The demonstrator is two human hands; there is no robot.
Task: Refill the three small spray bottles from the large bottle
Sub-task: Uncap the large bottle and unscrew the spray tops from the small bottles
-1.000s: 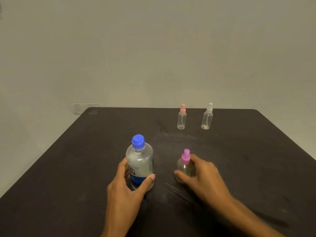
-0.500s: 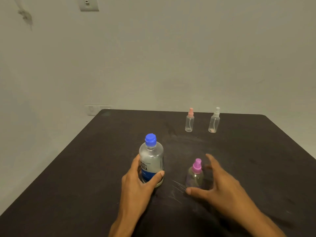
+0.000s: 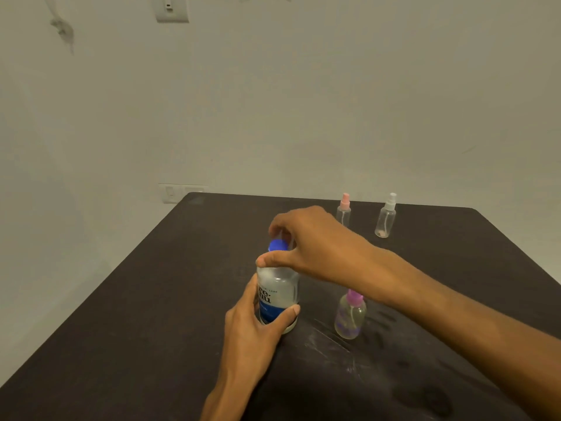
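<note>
The large clear bottle (image 3: 279, 291) with a blue label stands upright near the middle of the dark table (image 3: 151, 314). My left hand (image 3: 252, 332) grips its lower body. My right hand (image 3: 306, 244) reaches across from the right, thumb and fingers curled round the blue cap (image 3: 277, 245). A small round spray bottle with a purple top (image 3: 350, 316) stands just right of the large bottle, under my right forearm. Two slim spray bottles stand at the far edge: one with a pink top (image 3: 343, 212) and one with a white top (image 3: 386, 217).
The table's left edge runs diagonally from near left to far middle. A pale wall rises right behind the table, with a socket plate (image 3: 182, 192) at the table's back left corner and a switch (image 3: 171, 9) high up. Scuff marks (image 3: 331, 338) streak the tabletop.
My right hand has left the purple-topped bottle, risen and moved left onto the large bottle's cap. My left hand keeps its grip on the large bottle. The camera view has tilted upward.
</note>
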